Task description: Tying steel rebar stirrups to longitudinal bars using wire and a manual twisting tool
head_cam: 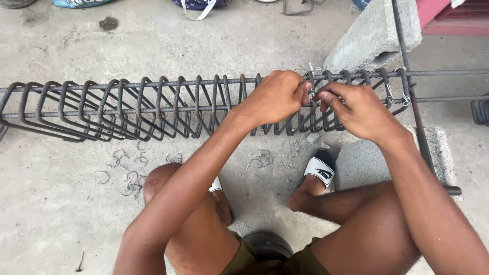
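1. At the top bar of the rebar cage (153, 109), just right of its middle, sits a thin tie wire (311, 69), its bright loose ends poking up between our two hands.
2. Our left hand (275, 97) curls into a loose fist, fingers together, pinched on the wire from the left; we judge it steadies the wire against the bar.
3. Our right hand (356, 109) meets it from the right, thumb and fingertips closed on the same wire, knuckles touching the left hand's. We judge the tight pinch gives grip for twisting so thin a strand.
4. The cage lies on its side across the view, its long bars threaded through a row of bent stirrups (81, 109) that lean bunched together on the left.
5. Its right end rests near a grey concrete block (377, 30), which we judge lifts the bars to working height.
6. A second block (367, 158) sits under our right leg, beside a sandalled foot (318, 173).
7. Spare wire pieces (127, 175) lie scattered on the concrete floor (51, 214), well apart from the hands.
8. The crowded stirrups leave little room for fingers around the bar.
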